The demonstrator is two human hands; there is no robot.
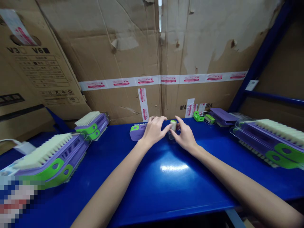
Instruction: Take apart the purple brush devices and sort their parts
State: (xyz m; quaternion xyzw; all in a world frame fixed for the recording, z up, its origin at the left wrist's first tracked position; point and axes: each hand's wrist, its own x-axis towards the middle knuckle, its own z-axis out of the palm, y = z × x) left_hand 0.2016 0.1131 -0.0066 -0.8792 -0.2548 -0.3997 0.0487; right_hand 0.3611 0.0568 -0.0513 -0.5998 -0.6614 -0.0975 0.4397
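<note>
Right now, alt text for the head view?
Both hands, left hand and right hand, pinch a small pale cylinder over a blue table. A purple-and-green brush lies beside the left hand; brush stacks flank both sides, with cardboard boxes behind.

Packing workshop: blue bench, cardboard cartons, stacked brushes.

My left grip hides part of the purple brush; the clear piece under both grips is too small to identify.
</note>
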